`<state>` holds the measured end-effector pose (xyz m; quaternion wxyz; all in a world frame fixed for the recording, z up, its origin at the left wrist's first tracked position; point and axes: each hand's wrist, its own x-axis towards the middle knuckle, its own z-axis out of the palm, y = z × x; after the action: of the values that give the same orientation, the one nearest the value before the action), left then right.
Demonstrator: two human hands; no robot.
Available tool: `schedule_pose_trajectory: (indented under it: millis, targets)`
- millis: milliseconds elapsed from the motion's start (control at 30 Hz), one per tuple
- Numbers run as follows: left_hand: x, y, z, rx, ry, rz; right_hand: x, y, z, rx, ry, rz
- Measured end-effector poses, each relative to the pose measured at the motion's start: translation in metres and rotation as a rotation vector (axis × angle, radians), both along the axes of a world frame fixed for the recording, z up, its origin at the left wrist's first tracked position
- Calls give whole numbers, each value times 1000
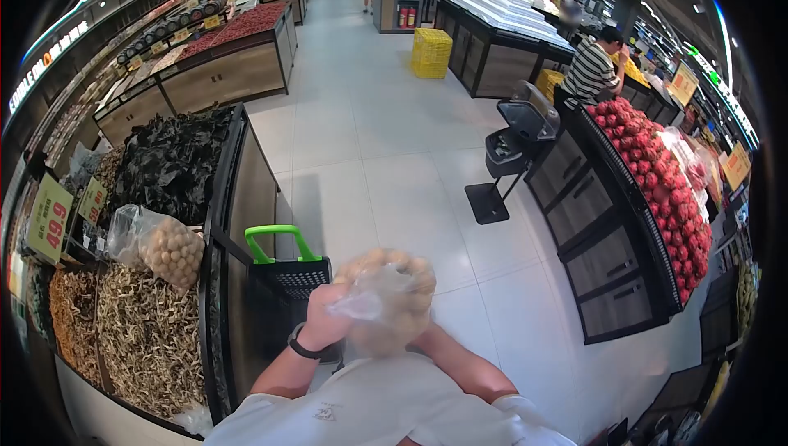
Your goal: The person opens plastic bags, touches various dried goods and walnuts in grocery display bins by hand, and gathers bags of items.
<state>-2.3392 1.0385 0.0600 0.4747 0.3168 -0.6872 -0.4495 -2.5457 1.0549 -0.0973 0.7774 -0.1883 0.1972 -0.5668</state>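
Note:
In front of my chest is a clear plastic bag (390, 282) filled with round, tan, nut-like pieces. My left hand (324, 319), with a dark band at the wrist, is closed around the bag's gathered top. My right hand (421, 336) reaches in at the bag's lower right side and supports it; its fingers are hidden behind the bag. Close below my left hand stands a black shopping basket (300, 278) with a raised green handle (281, 229). A similar full bag (168, 253) of round tan pieces lies on the dried-goods stand to my left.
The left stand holds dark dried sheets (176, 163) and brown dried strips (152, 335), with a price sign (51, 218). A scale-like stand (513, 130) and a red fruit display (657, 183) are at right. A person in stripes (588, 64) stands behind it. Ahead, a yellow crate (431, 54) edges the aisle.

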Motion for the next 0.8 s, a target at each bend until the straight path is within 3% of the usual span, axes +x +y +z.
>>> schedule_pose_trajectory:
  millis: [167, 233, 267, 333, 367, 433, 467, 533, 567, 633, 667, 733, 800]
  targets:
    - [-33, -83, 4, -30, 32, 228, -36, -117, 25, 229, -309, 235]
    - [-45, -114, 17, -28, 63, 296, -44, -173, 39, -1273, 886, -304]
    - [-49, -131, 19, -50, 70, 371, -47, -200, 49, -1298, 865, -282]
    - [-54, -163, 20, -99, 47, 508, -46, -238, 79, 136, -39, 358]
    - [-54, -180, 21, -90, 46, 542, -45, -261, 54, 147, -35, 391]
    - [-54, -210, 20, -72, -17, 624, -43, -304, -18, -1056, 870, -38]
    - [-52, -228, 11, -64, -14, 655, -42, -325, -14, -1063, 859, -7]
    - [-46, -268, -12, -16, 118, 640, -40, -371, 6, -758, 786, 299]
    - [-42, -290, -20, -11, 123, 665, -37, -399, 6, -763, 783, 325]
    - [-33, -341, -26, 56, 178, 601, -29, -455, 1, -1182, 728, 167]
    - [-30, -365, -26, 63, 184, 622, -26, -477, 0, -1183, 722, 190]
    - [-21, -428, -9, -70, 223, 596, -15, -536, 8, -283, 458, 505]
    - [-1, -479, -11, -81, 170, 597, 6, -589, 17, -269, 463, 549]
